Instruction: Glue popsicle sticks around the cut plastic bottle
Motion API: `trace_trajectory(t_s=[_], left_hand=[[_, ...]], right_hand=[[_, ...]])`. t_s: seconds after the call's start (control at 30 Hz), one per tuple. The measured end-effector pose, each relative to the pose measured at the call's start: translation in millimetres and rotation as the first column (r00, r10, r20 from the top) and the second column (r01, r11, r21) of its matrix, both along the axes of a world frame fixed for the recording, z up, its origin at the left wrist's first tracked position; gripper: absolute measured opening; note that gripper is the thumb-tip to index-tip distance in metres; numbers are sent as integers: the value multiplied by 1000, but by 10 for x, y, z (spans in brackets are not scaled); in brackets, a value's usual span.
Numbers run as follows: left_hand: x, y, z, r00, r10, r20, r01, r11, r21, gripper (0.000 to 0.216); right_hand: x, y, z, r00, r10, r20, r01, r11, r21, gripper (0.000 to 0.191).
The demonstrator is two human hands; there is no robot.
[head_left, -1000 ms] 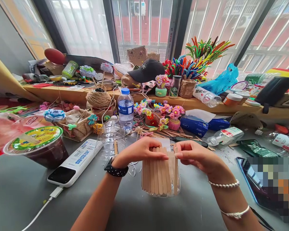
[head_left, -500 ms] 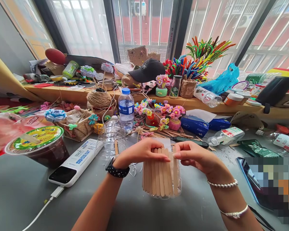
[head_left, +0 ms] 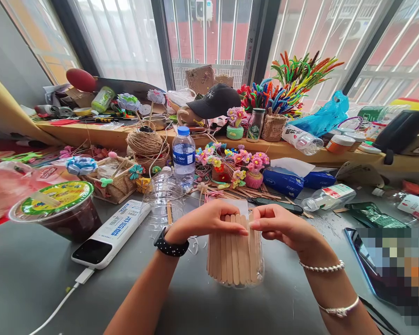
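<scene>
The single flat, pale wooden stick [head_left: 253, 260], its top pinched in the right hand [head_left: 277, 225], has shifted left, nearer the row of flat wooden sticks [head_left: 229, 258] lining the clear plastic container [head_left: 261, 272] between both hands. The left hand [head_left: 204, 219], thumb and fingers closed, grips the row's top.

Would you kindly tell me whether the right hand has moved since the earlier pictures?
Yes, slightly left: judged against the bottle, the right hand has shifted closer, bringing its stick nearer the other sticks.

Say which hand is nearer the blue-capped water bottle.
Left: the left hand is in front and right of the blue-capped water bottle; the right hand is farther right.
</scene>
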State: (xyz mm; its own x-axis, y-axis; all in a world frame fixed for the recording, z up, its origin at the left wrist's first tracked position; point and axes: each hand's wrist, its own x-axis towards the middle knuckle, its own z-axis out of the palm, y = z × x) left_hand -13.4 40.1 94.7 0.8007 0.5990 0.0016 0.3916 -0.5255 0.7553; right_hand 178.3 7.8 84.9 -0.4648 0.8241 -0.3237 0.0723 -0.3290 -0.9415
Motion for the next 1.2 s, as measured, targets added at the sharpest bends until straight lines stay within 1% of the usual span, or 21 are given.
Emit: trace_trajectory(t_s=[0.17,0.63,0.8,1.2], left_hand=[[0,-2,2,1000,11,-15,-11,1000,11,43],[3,-3,6,999,14,-31,-14,1000,-18,43],[6,2,0,1000,-1,-12,1,1000,1,43],[16,-13,15,1000,13,-16,-13,1000,22,43]], right_hand=[[1,0,-8,1000,-12,12,12,1000,-5,31],[-17,9,-3,999,-2,34,1,1000,2,31],[-10,11,-4,999,-7,40,7,1000,6,32],[-16,11,-24,998,-24,56,23,999,27,32]])
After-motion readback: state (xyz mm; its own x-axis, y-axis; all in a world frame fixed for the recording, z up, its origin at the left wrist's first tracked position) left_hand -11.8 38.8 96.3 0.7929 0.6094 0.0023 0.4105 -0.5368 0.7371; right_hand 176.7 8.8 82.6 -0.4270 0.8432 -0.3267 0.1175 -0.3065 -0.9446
